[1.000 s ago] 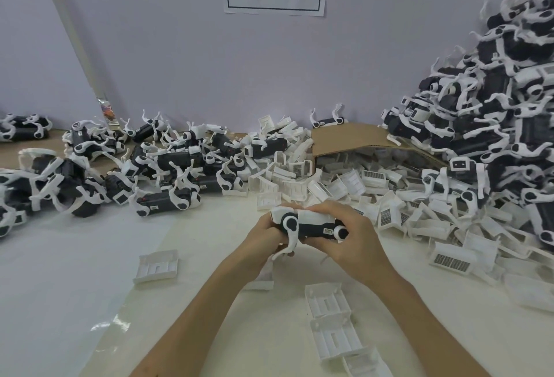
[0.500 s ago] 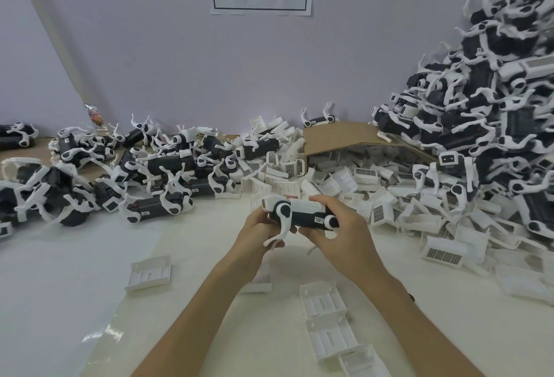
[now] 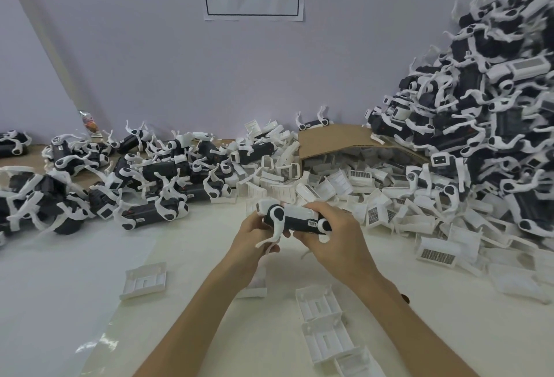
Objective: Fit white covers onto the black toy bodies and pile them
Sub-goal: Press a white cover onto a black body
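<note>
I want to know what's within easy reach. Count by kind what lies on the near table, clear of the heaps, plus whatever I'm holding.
White covers: 5, one only partly in view
Black toy body: 1, gripped by the left hand and the right hand
Total: 6

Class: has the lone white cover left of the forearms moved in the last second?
No. The lone white cover keeps its spot relative to the paired covers by the right forearm; only the camera shifted.
</note>
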`<state>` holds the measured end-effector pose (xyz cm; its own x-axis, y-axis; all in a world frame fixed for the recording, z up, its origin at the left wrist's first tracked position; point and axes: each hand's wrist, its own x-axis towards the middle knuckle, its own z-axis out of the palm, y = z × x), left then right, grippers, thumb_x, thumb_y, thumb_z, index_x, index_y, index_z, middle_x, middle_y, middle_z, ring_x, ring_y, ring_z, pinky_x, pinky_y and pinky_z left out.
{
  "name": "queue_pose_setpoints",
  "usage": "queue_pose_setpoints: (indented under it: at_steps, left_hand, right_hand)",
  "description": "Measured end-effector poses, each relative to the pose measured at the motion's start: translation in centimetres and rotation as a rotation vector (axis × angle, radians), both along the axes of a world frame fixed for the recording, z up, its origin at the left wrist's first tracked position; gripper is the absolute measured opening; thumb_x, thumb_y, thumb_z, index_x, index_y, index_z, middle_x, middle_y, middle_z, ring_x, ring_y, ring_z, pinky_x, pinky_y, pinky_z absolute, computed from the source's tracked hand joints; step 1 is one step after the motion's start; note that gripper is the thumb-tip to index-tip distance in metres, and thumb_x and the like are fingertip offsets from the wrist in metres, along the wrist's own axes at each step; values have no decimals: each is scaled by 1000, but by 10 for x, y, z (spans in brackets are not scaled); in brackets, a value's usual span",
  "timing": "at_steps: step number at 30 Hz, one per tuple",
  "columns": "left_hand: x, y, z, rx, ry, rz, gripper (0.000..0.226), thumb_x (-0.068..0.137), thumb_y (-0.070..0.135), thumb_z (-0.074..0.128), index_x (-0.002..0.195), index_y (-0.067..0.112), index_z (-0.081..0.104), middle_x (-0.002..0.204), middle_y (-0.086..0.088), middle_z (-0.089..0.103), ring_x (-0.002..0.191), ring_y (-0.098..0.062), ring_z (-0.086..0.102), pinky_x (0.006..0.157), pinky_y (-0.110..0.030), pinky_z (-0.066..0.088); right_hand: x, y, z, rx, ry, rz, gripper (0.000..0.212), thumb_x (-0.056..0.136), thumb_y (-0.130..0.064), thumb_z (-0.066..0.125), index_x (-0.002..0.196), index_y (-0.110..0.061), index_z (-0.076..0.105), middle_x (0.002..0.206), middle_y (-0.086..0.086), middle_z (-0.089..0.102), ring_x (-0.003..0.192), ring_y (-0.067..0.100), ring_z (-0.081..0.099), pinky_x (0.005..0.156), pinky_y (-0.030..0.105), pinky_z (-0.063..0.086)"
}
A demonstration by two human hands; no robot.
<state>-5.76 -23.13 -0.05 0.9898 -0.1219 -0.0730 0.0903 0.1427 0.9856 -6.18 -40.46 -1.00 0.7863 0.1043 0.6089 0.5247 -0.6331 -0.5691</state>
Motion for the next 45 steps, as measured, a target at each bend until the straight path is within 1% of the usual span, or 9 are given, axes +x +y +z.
queue_pose_setpoints:
  at_steps: [4, 9, 14, 18, 26, 29, 33, 38, 45]
  left_hand:
    - [0, 3, -1, 0, -47, -33, 49, 72, -2, 59, 118, 11, 66, 90, -9, 67, 73, -14, 59, 64, -26, 47]
    - [3, 2, -4, -20, -123, -2, 62, 84, -21, 41, 109, 25, 74, 94, -7, 73, 77, -20, 55, 66, -23, 45]
    - [8, 4, -5, -89, -159, 135, 72, 81, -23, 48, 95, 40, 80, 90, -1, 75, 68, -18, 51, 61, -24, 53]
    - [7, 6, -5, -45, -271, 160, 75, 80, -25, 51, 96, 44, 78, 87, 6, 76, 62, -12, 52, 58, -22, 51]
    - [-2, -2, -3, 184, -379, -108, 57, 68, 0, 53, 102, 38, 78, 103, 4, 77, 84, -10, 65, 79, -19, 53]
    - [-1, -2, -5, 148, -320, -128, 28, 75, 18, 60, 101, 18, 68, 97, 7, 76, 82, -11, 66, 83, -25, 50]
    - [2, -3, -7, 164, -288, -98, 35, 84, 51, 73, 110, 29, 66, 97, 11, 76, 85, -7, 70, 82, -24, 52]
    - [-2, -3, -3, 203, -326, -105, 17, 83, 54, 66, 98, 50, 73, 101, 16, 76, 93, 4, 69, 74, -6, 47]
    - [1, -3, -7, 214, -341, -83, 22, 84, 56, 63, 101, 48, 74, 103, 14, 76, 97, 1, 69, 80, -17, 47]
  right_hand:
    - [0, -5, -1, -9, 45, 59, 54, 80, -26, 81, 129, -26, 59, 120, -14, 62, 108, 2, 54, 97, 34, 48]
    - [0, -2, 1, 208, 85, 58, 53, 84, -44, 66, 133, -30, 52, 130, -18, 52, 122, -3, 47, 93, 5, 37]
    - [0, -9, 6, 388, -73, -81, 19, 87, -37, 64, 105, -33, 61, 94, -15, 64, 91, 3, 59, 78, 9, 42]
    - [0, -6, 8, 507, 165, 92, 22, 90, -39, 58, 85, -20, 68, 67, -1, 69, 55, 13, 62, 52, 17, 45]
    - [9, -1, 1, 663, 542, 180, 18, 98, -34, 59, 106, -23, 71, 90, -8, 76, 84, 4, 71, 66, 14, 49]
    - [6, -3, 3, 573, 424, 163, 14, 96, -32, 64, 105, -24, 70, 90, -9, 76, 84, 5, 70, 68, 12, 48]
    - [-1, 4, 1, 290, 186, 155, 23, 89, -44, 69, 104, -27, 66, 84, -8, 72, 74, 12, 68, 64, 26, 53]
    - [0, 4, 0, 208, 86, 191, 29, 86, -45, 71, 106, -24, 66, 82, -5, 67, 71, 18, 62, 65, 32, 51]
    - [0, -2, -2, 213, 204, 262, 24, 90, -47, 62, 112, -37, 61, 87, -2, 71, 78, 18, 67, 72, 35, 55]
